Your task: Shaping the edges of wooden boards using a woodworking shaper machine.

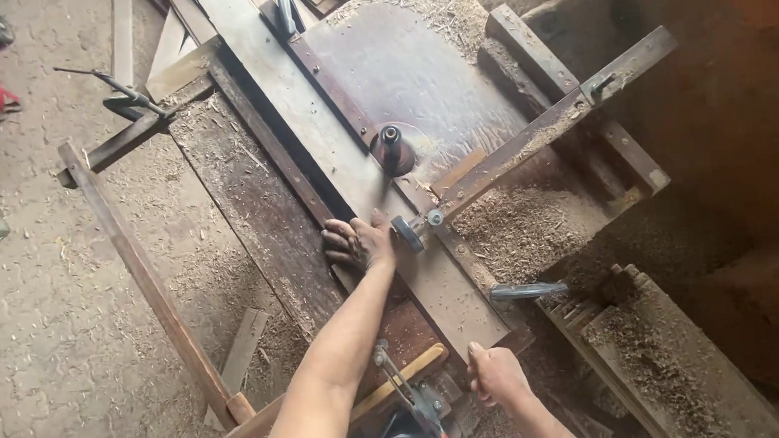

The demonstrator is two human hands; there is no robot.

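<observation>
Woodworking workshop; sawdust [520,227]; machine table [406,69].

A long pale wooden plank [362,170] lay across the sawdust-strewn wooden counter [248,193], running from eleven to five o'clock. The left hand [357,245] pressed flat on its edge at centre; the right hand [494,374] gripped its near end at six o'clock.
</observation>
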